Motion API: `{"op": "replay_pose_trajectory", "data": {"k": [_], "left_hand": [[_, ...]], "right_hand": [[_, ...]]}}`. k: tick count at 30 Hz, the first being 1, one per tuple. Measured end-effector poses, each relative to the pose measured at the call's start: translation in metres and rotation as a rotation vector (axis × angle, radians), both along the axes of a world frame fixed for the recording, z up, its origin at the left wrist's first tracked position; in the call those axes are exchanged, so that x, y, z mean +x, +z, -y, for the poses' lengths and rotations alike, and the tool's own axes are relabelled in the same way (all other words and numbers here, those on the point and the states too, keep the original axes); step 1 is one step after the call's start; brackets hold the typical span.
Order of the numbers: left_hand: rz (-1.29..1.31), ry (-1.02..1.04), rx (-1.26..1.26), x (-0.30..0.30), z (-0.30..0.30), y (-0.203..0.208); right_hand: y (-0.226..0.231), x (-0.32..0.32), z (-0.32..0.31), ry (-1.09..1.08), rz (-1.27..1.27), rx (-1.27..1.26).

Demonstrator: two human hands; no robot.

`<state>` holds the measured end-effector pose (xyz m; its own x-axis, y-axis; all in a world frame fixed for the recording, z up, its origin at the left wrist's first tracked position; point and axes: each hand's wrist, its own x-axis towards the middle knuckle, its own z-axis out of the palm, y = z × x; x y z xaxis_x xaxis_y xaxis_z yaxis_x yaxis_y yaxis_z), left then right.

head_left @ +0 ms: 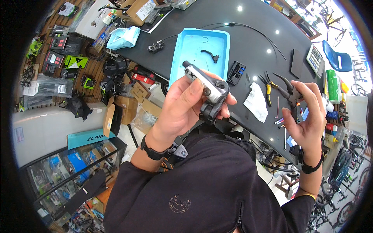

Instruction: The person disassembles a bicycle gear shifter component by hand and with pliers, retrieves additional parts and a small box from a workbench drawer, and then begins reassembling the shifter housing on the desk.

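Your work area is a dark workbench (256,50) in a bicycle shop. Packaged parts hang on a slatted wall (64,21) at upper left; a glass display case (70,174) occupies lower left, and bicycles (340,167) line the right edge.

Locate the silver-and-black brake lever body (208,87) at frame centre. Your left hand (176,106) grips it, thumb on top, fingers beneath. Your right hand (311,116), right of centre, curls its fingers around dark pliers (291,93); you cannot confirm from this view whether the grip is closed.

Progress: the work appears partway. A black lever blade (210,55) lies detached in the blue tray (186,58), and the lever body is off any handlebar. The blade remains unjoined to the body; other outstanding steps cannot be determined.

On the bench, note the brake caliper (156,47) left of the tray, the black hose (232,24) along the top, yellow-handled needle-nose pliers (269,95) beside a white tissue (256,103), and a calculator (315,60) at upper right.
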<state>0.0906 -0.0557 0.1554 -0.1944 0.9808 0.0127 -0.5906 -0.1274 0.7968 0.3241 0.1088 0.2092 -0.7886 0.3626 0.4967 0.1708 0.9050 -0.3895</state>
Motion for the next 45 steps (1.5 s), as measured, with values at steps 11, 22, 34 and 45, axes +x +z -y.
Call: {"op": "replay_pose_trajectory", "data": {"k": [11,22,34,45], "left_hand": [[0.097,-0.342,-0.251,-0.025,-0.001,0.025],[0.542,-0.687,-0.198,-0.019,-0.015,0.017],[-0.271,-0.046,0.049,0.002,-0.002,0.008],[-0.258,0.125,0.260,0.012,-0.003,0.000]], "right_hand": [[-0.005,-0.004,0.011,-0.019,0.045,-0.038],[0.002,-0.057,0.010,0.443,0.118,-0.682],[-0.022,-0.053,0.040,0.192,-0.202,-1.144],[-0.004,-0.036,0.061,0.104,-0.177,-0.765]]}}
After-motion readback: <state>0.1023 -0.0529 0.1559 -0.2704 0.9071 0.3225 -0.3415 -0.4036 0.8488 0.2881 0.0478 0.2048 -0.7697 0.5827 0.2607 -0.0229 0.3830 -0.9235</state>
